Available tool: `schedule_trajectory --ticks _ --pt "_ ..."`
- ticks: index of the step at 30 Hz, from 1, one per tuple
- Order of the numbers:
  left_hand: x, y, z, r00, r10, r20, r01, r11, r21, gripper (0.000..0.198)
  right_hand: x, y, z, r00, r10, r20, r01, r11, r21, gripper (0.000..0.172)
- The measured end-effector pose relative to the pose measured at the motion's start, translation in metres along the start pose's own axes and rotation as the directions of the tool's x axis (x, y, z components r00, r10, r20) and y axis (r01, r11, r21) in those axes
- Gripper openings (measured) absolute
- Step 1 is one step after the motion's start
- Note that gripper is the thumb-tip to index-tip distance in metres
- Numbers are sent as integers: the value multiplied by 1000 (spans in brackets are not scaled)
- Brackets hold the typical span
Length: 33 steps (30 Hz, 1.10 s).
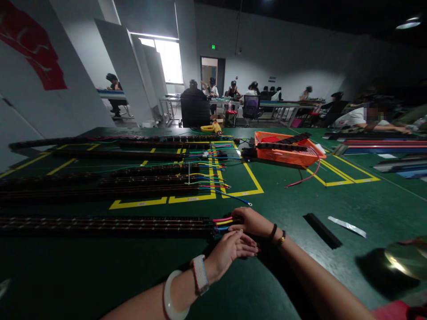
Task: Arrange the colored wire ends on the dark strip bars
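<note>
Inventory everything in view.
Table: one, green, foreground
Long strips: many, black, table's left
Wires: many, multicoloured, strips' right ends
Tape markings: several, yellow, on table
Gun-shaped tool: one, yellow, table's far edge
Basket: one, orange, right of centre
Loose piece: one, black, table's right
Flat strip: one, silvery, beside it
Round object: one, yellowish, right edge
Window: one, white, background
Chairs: several, mostly dark, background
People: several, dark and white clothes, background
Bangle: one, white, left wrist
Left hand: one, bare, open beside right hand
Right hand: one, bare, at nearest wires

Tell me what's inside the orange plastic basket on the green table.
In the orange plastic basket, black segmented strips lie on top. A thin red wire trails out. The near wall and strips hide the bottom.
</note>
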State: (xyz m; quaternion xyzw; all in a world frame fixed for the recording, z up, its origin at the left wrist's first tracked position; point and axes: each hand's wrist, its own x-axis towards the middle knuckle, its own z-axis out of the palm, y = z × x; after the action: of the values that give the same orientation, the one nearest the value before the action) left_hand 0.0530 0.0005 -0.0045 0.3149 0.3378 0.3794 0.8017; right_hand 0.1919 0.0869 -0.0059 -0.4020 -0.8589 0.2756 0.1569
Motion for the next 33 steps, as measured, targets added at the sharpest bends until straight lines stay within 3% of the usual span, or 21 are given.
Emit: schedule_trajectory --ticks 5,10,13,20,22,33 --pt "0 3 0 999 -41 -22 40 998 -40 42 0 -1 2 995 -90 -40 85 990 -109 17" --pt "5 4 -4 998 -67 -8 64 979 -193 55 -3 -3 1 965 -242 -100 177 884 -433 13" --pt "9 3 -7 1000 -13 9 16 950 -312 51 -6 -7 0 924 -376 -69 277 782 -559 23" --pt "9 -1 -7 985 101 -141 -155 878 -452 29 -12 -4 -1 788 -610 79 476 524 -706 21" --pt "9 -2 -7 984 96 -149 -153 880 -450 29 -12 -4 -3 775 -627 78 493 522 -696 21" --pt "11 -3 -10 989 133 -62 -146 870 -471 33 -8 -8 -16 826 -564 14 473 679 -561 23"
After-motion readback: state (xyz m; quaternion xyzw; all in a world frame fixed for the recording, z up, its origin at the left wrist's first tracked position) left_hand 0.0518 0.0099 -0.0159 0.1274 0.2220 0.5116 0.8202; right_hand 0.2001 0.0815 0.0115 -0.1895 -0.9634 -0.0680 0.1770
